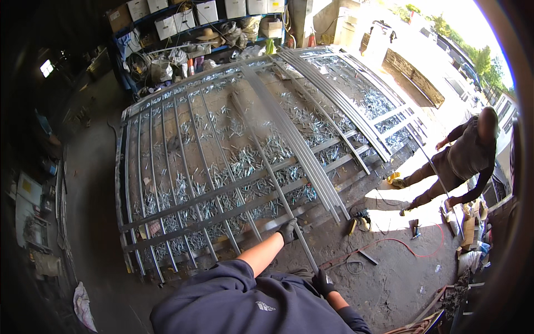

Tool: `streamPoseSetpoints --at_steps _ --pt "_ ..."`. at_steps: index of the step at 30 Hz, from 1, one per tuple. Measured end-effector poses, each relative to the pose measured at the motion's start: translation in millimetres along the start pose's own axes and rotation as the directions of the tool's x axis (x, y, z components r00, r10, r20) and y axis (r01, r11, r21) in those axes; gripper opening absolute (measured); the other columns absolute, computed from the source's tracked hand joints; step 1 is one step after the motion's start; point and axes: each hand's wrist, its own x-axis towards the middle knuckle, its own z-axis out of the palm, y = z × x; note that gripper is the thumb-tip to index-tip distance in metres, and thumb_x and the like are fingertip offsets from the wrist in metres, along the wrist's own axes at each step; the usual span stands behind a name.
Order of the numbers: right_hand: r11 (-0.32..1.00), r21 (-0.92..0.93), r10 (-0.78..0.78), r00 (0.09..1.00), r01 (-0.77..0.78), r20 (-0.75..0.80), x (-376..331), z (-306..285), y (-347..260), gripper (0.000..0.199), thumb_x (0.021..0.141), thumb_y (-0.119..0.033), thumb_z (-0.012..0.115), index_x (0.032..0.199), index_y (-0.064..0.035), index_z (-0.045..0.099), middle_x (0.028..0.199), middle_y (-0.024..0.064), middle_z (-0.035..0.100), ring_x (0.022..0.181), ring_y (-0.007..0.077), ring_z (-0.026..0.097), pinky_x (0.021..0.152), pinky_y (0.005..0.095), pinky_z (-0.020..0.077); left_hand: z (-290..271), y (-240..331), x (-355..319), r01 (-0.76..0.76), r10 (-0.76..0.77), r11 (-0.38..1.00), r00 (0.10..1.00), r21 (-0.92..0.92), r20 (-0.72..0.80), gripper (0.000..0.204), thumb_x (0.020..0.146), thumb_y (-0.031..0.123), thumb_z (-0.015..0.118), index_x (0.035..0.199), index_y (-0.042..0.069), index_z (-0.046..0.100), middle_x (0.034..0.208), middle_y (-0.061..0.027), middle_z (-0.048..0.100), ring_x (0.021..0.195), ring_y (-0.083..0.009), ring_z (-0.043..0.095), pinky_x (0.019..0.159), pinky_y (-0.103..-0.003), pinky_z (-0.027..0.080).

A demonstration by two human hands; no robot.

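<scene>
A long, slim metal bar (259,146) slants from over the frame toward me. Around it, short of its near end, closes my left hand (288,231) in a dark glove with a grey back. My right hand (322,283), in a dark glove, grips the same bar at its near end. Below the bar spreads a large metal frame (183,209) of crosswise rails with several parallel bars laid over it. A bundle of flat metal bars (300,150) lies just right of mine. Many short shiny metal offcuts (245,158) are scattered between the rails.
At right a co-worker (467,150) bends and holds another bar (436,170). A red hose (414,253) and a drill-like tool (415,229) lie on the floor. Shelves with white boxes (207,12) stand behind the frame. A white cloth (83,306) lies at lower left.
</scene>
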Motion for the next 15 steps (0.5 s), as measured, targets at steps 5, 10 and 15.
streamPoseSetpoints --at_steps 5,10,15 --pt "0.88 -0.214 0.438 0.899 -0.424 0.022 -207 -43 132 0.031 0.093 -0.03 0.06 0.107 -0.0027 0.062 0.084 0.0102 0.066 0.073 0.0237 0.06 0.066 0.0396 0.048 -10 -58 4 0.009 -0.006 0.998 0.999 0.056 -0.051 0.031 0.095 0.041 0.06 0.096 0.01 0.06 0.082 -0.0084 0.066 0.073 -0.0267 0.068 0.069 -0.042 0.057" --pt "0.809 -0.065 0.58 0.776 -0.583 0.247 -316 -79 190 0.033 0.094 -0.034 0.059 0.106 -0.003 0.064 0.085 0.0075 0.067 0.073 0.0204 0.06 0.065 0.0358 0.0475 -3 -69 -7 -0.169 0.161 0.974 0.985 -0.148 -0.066 0.037 0.097 0.048 0.05 0.082 0.014 0.054 0.065 -0.0053 0.056 0.054 -0.0226 0.058 0.055 -0.039 0.052" --pt "0.803 0.348 0.348 0.855 -0.483 0.384 -280 -82 152 0.041 0.096 -0.044 0.056 0.102 -0.0045 0.065 0.083 0.0012 0.065 0.071 0.0121 0.057 0.06 0.0274 0.0435 24 -129 -18 -0.321 0.289 0.946 0.903 -0.05 -0.319 0.044 0.097 0.054 0.048 0.11 0.013 0.054 0.07 -0.0045 0.057 0.053 -0.0222 0.058 0.05 -0.038 0.051"
